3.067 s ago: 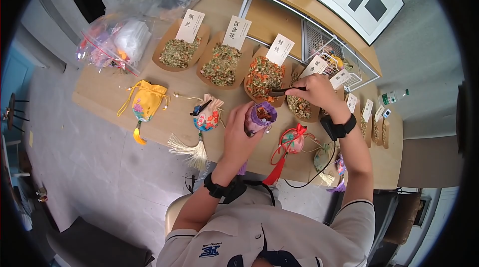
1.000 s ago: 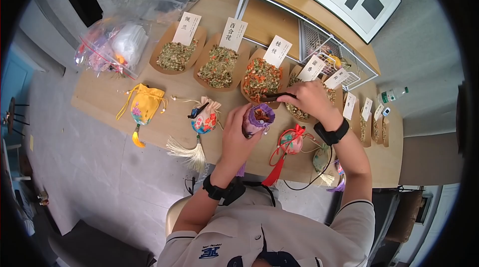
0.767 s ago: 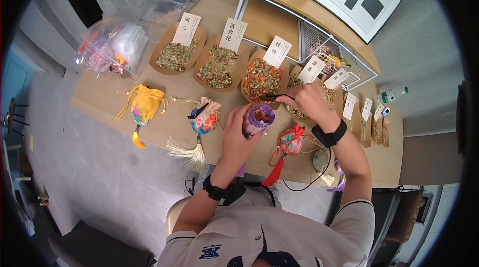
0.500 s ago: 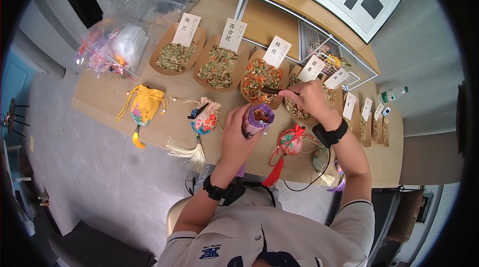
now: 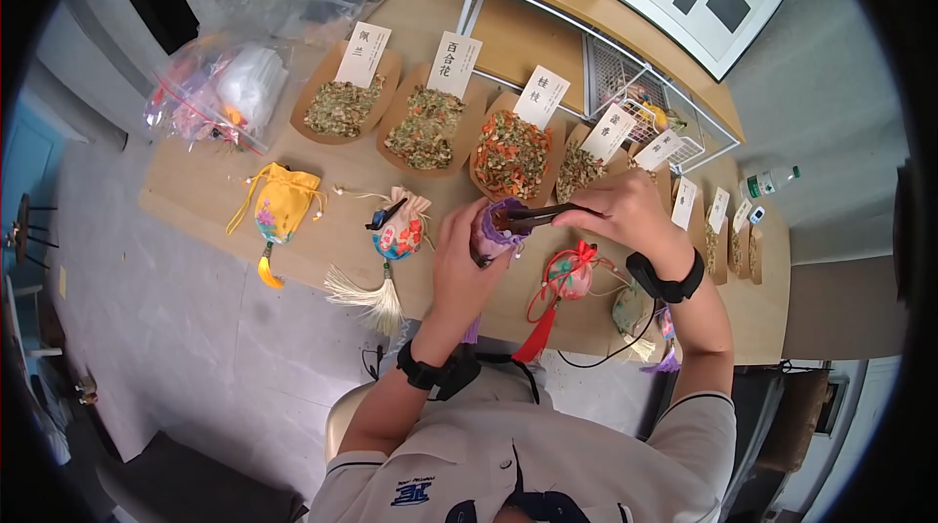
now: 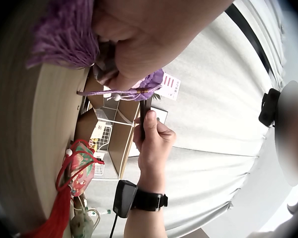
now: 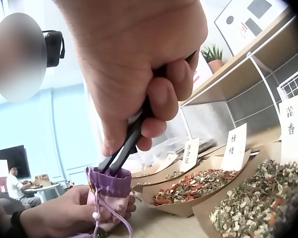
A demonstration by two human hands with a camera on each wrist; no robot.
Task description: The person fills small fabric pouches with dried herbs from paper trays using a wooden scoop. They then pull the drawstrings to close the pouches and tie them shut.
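My left hand (image 5: 467, 241) grips a purple drawstring pouch (image 5: 496, 227) upright above the wooden table's front part. My right hand (image 5: 598, 210) pinches dark tongs (image 5: 539, 214), whose tips reach into the pouch's open mouth. The right wrist view shows the tongs (image 7: 123, 149) pointing down into the purple pouch (image 7: 108, 191), with the left hand (image 7: 59, 212) wrapped round its lower part. In the left wrist view the pouch's rim (image 6: 153, 81) and cord sit under the left hand (image 6: 139, 39), with the right hand (image 6: 153, 141) just beyond. What the tong tips hold is hidden.
Paper trays of dried herbs (image 5: 510, 153) with label cards line the table's back. A yellow sachet (image 5: 281, 205), a floral sachet (image 5: 403, 228) and a red-tasselled sachet (image 5: 570, 277) lie near the front. Plastic bags (image 5: 225, 83) sit at the left, a wire shelf (image 5: 625, 83) at the back right.
My right hand has brought the tongs from the orange herb tray back and down to the pouch's mouth. My left hand has kept the pouch almost still.
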